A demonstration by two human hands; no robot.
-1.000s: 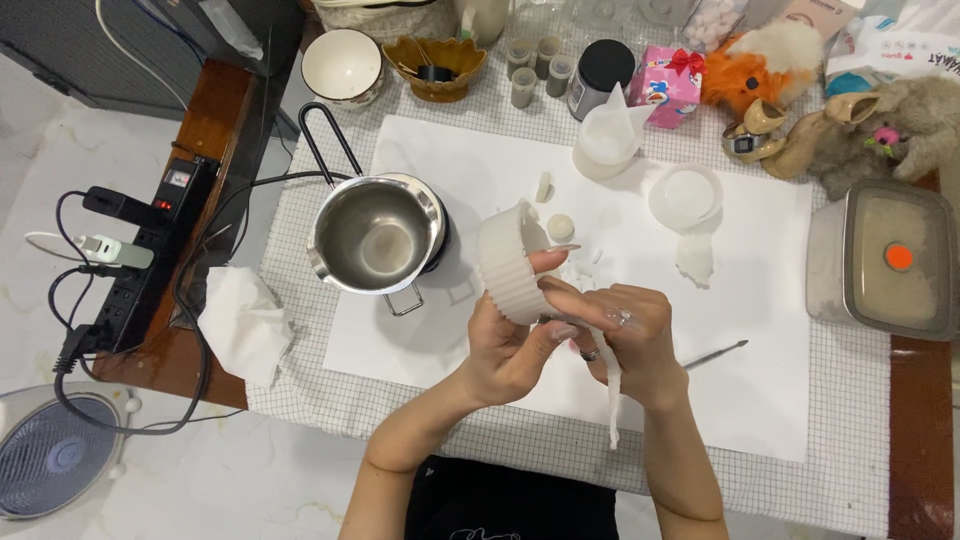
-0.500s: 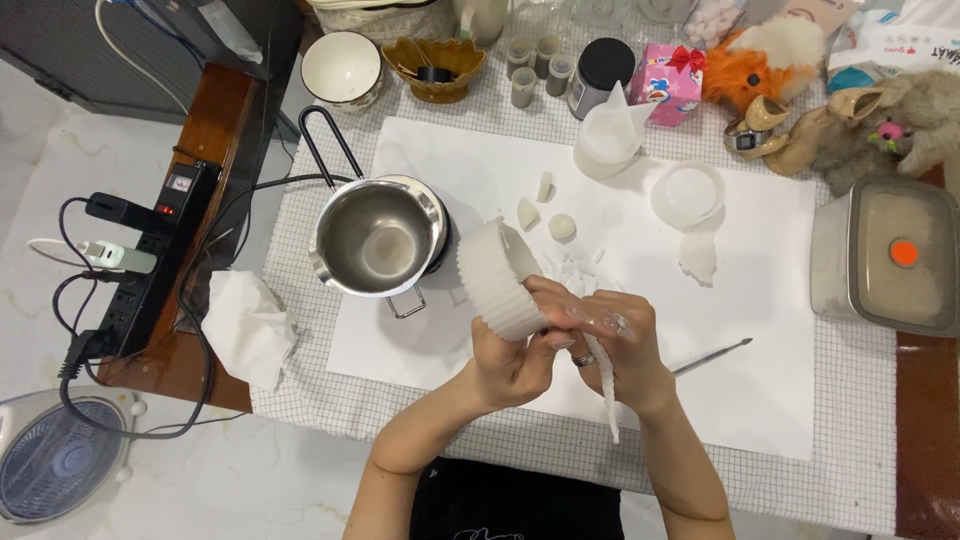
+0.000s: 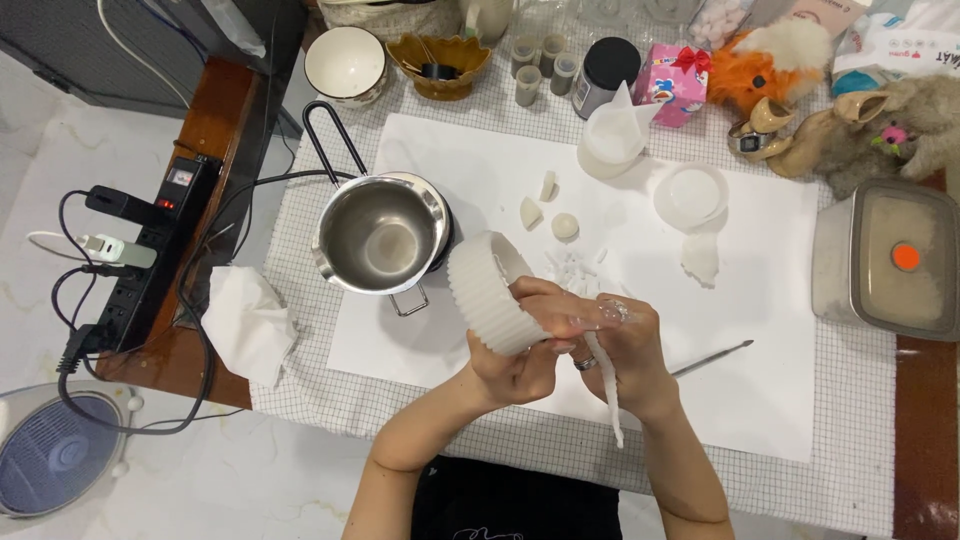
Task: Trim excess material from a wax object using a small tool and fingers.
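My left hand [image 3: 520,360] grips a white ribbed round mould [image 3: 490,290], tipped on its side above the white paper sheet [image 3: 780,330]. My right hand [image 3: 625,345] is closed at the mould's rim and pinches a long thin white strip [image 3: 606,385] that hangs down from it. Small white wax lumps [image 3: 545,205] and broken white bits [image 3: 575,265] lie on the paper just beyond my hands. An empty steel pot [image 3: 380,235] with a black loop handle stands to the left of the mould.
A thin metal tool [image 3: 712,358] lies right of my hands. A white round dish [image 3: 692,194], a lidded steel container [image 3: 890,260], plush toys, jars and bowls line the far side. A crumpled tissue [image 3: 248,322] and a power strip [image 3: 150,235] sit left; a fan [image 3: 55,450] stands on the floor.
The mould has tilted and shifted a little left in my hands. The white strip hangs longer from my right hand than before.
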